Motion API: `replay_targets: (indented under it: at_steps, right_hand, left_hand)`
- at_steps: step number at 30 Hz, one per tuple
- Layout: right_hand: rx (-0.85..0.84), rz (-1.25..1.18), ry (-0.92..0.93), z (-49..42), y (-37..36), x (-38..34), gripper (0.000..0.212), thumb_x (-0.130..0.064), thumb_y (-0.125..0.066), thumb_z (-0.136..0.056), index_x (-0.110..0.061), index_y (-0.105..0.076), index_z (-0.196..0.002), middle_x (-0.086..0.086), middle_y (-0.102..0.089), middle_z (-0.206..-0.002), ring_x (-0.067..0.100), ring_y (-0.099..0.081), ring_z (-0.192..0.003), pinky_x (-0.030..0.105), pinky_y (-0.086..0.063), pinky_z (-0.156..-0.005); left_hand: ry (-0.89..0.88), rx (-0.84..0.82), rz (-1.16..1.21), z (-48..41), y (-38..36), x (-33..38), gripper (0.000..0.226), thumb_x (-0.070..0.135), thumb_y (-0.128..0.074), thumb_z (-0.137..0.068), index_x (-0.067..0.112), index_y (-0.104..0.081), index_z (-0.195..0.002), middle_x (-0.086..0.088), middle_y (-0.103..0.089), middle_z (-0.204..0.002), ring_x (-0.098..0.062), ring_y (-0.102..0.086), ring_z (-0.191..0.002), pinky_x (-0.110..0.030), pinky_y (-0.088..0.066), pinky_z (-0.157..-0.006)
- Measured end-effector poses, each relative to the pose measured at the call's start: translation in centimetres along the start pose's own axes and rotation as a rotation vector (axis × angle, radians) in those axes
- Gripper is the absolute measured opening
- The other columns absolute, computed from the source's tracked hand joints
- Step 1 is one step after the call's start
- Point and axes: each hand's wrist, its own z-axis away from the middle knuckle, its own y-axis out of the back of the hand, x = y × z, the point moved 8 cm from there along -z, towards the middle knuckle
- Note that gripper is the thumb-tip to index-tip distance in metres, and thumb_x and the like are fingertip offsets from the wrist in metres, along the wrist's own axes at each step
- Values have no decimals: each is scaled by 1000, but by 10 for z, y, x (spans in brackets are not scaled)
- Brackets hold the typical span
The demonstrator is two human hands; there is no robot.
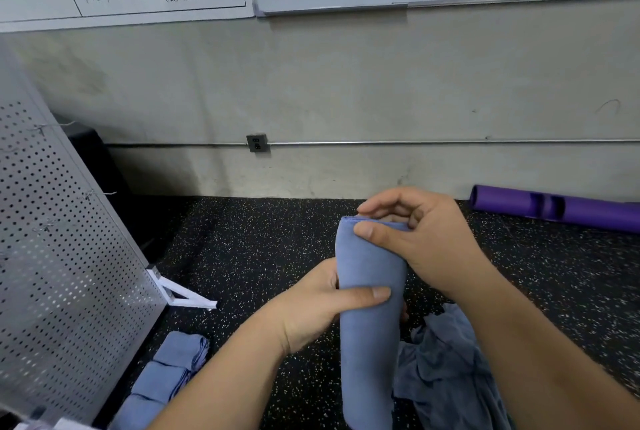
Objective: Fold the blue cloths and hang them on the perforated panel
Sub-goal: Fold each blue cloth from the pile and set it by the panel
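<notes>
Blue and folded, the cloth (370, 325) seems ready: left hand (311, 308) grips its middle, right hand (429, 239) pinches its top; next, the perforated panel (69, 256) at nine o'clock.

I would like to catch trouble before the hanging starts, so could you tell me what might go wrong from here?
The folded cloth is held only at its middle by the left hand and at its top edge by the right hand, which pinches it; loosening either grip may let the fold open. The wire hooks on the perforated panel look thin, so a bulky fold might slip off.
</notes>
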Motion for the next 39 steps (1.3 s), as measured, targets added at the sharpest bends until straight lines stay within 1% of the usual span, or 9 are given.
replay_targets:
  at_steps: [3, 7, 10, 13, 17, 24, 28, 32, 39]
  right_hand:
    - [50, -4, -1, 3, 1, 2, 36, -29, -88, -73, -15, -78, -105, 3, -81, -102, 14, -77, -93, 23, -60, -85]
    - [349, 167, 12, 19, 18, 14, 33, -48, -81, -81, -39, -74, -113, -9, -72, -116, 10, -71, -108, 26, -59, -87]
    - [449, 164, -69, 33, 23, 29, 26, -48, -80, -84, -31, -75, -104, -6, -75, -101, 9, -72, -91, 28, -58, -77]
    - [311, 207, -128, 42, 8, 41, 13, -28, -84, -89, -26, -75, -97, -7, -77, -89, 9, -72, -79, 26, -59, -70]
    - [142, 311, -212, 50, -15, 64, 26, -28, -90, -83, -37, -73, -101, -12, -75, -94, 12, -71, -85, 31, -62, -75]
    - [124, 368, -260, 52, -24, 80, 19, -24, -88, -87, -35, -76, -96, -15, -75, -87, 8, -69, -79, 32, -63, -78]
    - [133, 386, -244, 53, -32, 85, 18, -28, -85, -91, -39, -73, -99, -20, -75, -97, 3, -72, -91, 31, -63, -83]
    - [6, 192, -282, 55, -55, 93, 34, -34, -77, -97, -37, -56, -123, -14, -76, -115, 6, -71, -113, 42, -58, -102]
    - [102, 55, -204, 52, -59, 77, 37, -15, -69, -103, -36, -52, -130, -3, -81, -101, 16, -79, -92, 36, -62, -79]
  left_hand:
    - [-11, 54, 20, 0, 1, 0, 23, 14, -72, -96, 5, -77, -117, -23, -76, -109, -33, -74, -97, -42, -59, -91]
    - [-39, 189, 87, 0, 15, 3, 29, 20, -74, -98, -3, -76, -116, -28, -76, -112, -40, -75, -101, -48, -61, -94]
    - [-46, 294, 131, 2, 29, 7, 29, 22, -71, -101, 0, -78, -117, -26, -76, -117, -40, -75, -109, -48, -61, -97]
    - [-51, 370, 176, 4, 38, 10, 28, 26, -70, -100, 3, -80, -114, -24, -77, -117, -35, -76, -109, -42, -62, -93]
    - [-42, 404, 166, 4, 45, 12, 35, 28, -68, -103, 1, -75, -124, -21, -77, -122, -37, -73, -117, -47, -60, -102]
    - [-61, 514, 27, 11, 62, 20, 29, 30, -78, -96, 4, -78, -109, -16, -81, -106, -32, -78, -102, -47, -63, -94]
    - [-67, 539, -24, 15, 69, 24, 26, 30, -81, -94, 7, -78, -107, -13, -82, -104, -31, -79, -101, -44, -64, -89]
    - [-92, 605, -3, 20, 75, 28, 30, 29, -85, -91, 4, -78, -106, -13, -82, -101, -32, -80, -98, -41, -65, -84]
    - [19, 653, 24, 19, 84, 13, 42, 49, -76, -95, 12, -76, -116, -5, -82, -107, -23, -79, -105, -48, -61, -99]
